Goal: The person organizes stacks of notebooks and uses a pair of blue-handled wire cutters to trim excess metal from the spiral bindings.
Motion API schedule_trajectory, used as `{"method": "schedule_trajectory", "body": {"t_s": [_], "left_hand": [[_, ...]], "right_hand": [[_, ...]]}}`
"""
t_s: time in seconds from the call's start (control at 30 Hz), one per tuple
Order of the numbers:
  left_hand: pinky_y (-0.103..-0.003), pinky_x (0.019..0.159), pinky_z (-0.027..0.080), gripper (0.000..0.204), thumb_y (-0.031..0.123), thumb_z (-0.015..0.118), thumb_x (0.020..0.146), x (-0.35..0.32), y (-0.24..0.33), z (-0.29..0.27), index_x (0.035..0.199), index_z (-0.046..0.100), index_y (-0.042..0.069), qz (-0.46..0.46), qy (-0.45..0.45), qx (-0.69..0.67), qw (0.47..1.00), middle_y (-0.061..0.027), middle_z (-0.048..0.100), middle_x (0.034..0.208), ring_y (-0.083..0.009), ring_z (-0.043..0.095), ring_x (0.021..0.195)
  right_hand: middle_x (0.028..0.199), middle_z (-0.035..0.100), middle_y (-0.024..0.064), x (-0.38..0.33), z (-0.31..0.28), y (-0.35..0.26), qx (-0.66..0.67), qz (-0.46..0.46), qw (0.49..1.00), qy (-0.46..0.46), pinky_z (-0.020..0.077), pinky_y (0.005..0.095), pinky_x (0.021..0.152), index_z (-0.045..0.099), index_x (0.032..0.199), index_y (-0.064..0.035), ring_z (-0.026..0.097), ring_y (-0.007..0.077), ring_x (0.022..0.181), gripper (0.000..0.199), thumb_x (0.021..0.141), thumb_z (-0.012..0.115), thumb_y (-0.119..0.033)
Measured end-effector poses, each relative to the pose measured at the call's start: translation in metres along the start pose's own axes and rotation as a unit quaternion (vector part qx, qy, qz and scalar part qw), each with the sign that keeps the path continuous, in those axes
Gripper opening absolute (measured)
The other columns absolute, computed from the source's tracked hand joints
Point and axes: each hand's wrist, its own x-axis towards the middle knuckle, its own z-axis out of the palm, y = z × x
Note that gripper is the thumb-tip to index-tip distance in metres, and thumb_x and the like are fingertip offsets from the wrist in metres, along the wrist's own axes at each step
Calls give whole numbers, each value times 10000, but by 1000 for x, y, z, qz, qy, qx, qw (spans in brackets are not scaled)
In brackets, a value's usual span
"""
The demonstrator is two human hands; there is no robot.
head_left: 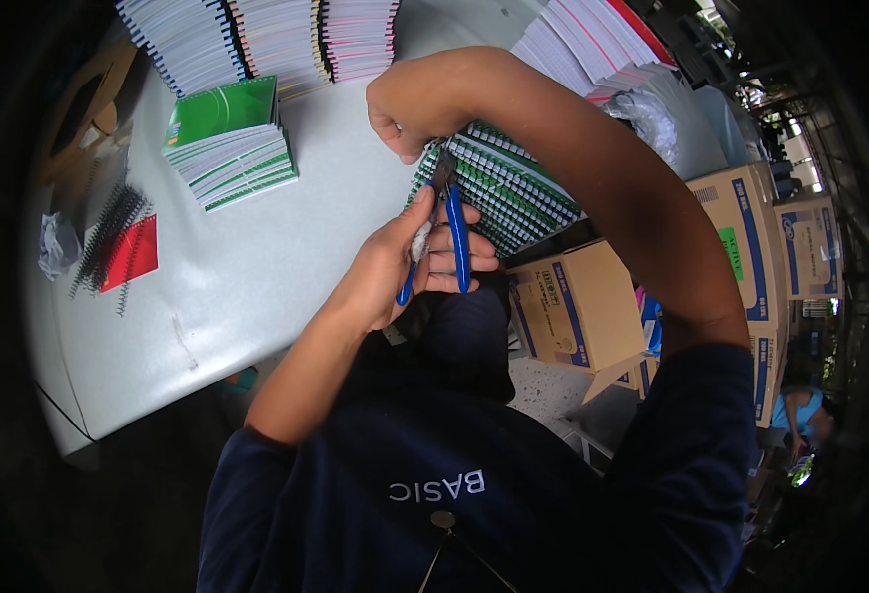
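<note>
My left hand is palm up around a pair of wire cutters with blue handles. The handles stand apart, one along the fingers and one by the thumb, where something whitish is wrapped. The dark jaws point away from me, at the near left corner of a stack of spiral-bound notebooks with green and white edges. My right arm arches over this stack. My right hand is closed, its fingers curled down beside the cutters' jaws at the stack's far left corner; what it pinches is hidden.
A stack of green-covered notebooks stands on the grey table. Taller rows of bound notebooks line the back. Loose black coils lie over a red cover at left. Cardboard boxes stand right; a person is beyond.
</note>
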Motion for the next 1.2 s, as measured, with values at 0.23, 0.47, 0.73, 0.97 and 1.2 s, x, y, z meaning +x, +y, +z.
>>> {"method": "schedule_trajectory", "body": {"t_s": [0.23,0.47,0.73,0.97,1.2], "left_hand": [[-397,734,525,590,512,245,958,15,-13,-35,1181,463,10,22,-264,-204,942,-163,595,911,-314,621,914],[-345,583,504,544,518,229,959,-5,7,26,1063,491,53,-2,69,-56,996,-82,539,757,-201,557,642],[-455,805,510,600,515,205,958,11,-6,-23,1194,465,28,30,-248,-191,949,-194,599,1026,-342,603,988],[-479,873,473,622,518,196,956,0,7,20,1196,461,9,12,-42,-4,999,-212,593,1063,-346,591,1020],[-459,752,529,587,516,227,955,11,6,17,1163,479,28,20,-33,-35,999,-153,592,892,-306,623,858]], "right_hand": [[680,635,99,3,2,0,-3,-28,998,52,462,338,556,637,713,-22,601,198,634,116,675,713,-100],[671,633,94,2,9,5,3,-18,997,77,462,344,543,625,699,-23,598,204,619,107,661,705,-84],[724,655,83,7,20,17,131,-27,976,173,478,316,589,677,798,-45,601,180,637,132,695,691,-126],[711,643,55,9,31,28,322,-4,925,202,453,259,566,688,844,-34,560,111,610,180,729,683,-173],[702,635,40,2,32,19,320,-10,915,248,448,256,573,693,847,-57,549,102,602,168,731,677,-177]]}}
